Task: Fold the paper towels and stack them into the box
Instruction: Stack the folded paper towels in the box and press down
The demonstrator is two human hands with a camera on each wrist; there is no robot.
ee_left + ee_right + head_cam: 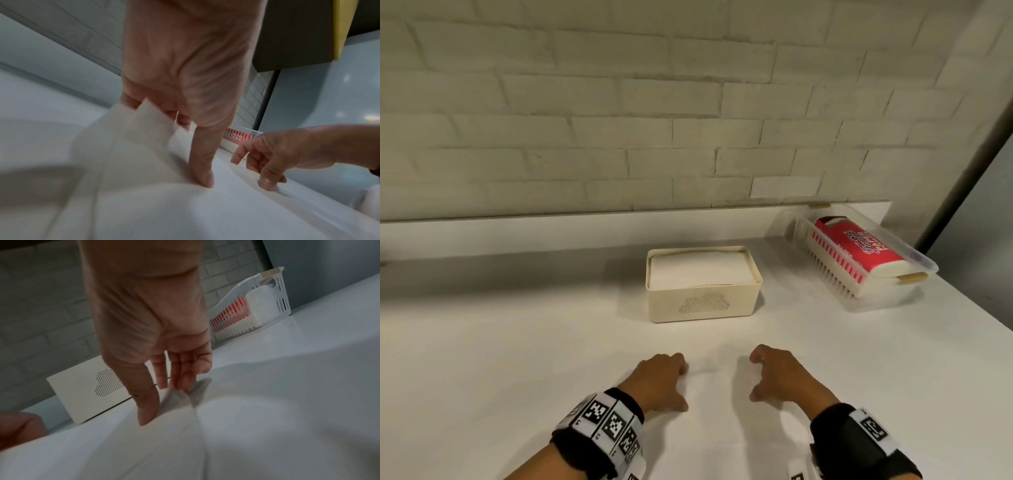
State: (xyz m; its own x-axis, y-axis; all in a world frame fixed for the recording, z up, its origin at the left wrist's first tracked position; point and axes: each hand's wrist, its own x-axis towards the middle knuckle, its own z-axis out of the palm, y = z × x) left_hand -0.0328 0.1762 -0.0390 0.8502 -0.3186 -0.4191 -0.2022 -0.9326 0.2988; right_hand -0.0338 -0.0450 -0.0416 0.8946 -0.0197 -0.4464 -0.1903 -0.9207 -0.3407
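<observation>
At the bottom centre of the head view, the left hand (pixel 661 380) and right hand (pixel 780 378) each pinch an edge of a thin white paper towel (pixel 144 203) on the white bench (pixel 482 342), so the fold seems in progress, and next it needs creasing before stacking in the cream plastic box (pixel 703 305).

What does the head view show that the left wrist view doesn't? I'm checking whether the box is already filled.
Only the head view shows into the box: folded white towels lie inside, up near the rim. It also shows the whole clear bin with the red pack.
Only the left wrist view shows the towel on the table, one edge lifted and pinched by the left hand.
Both show the right hand, its fingers at the towel's other side, and the brick wall.
</observation>
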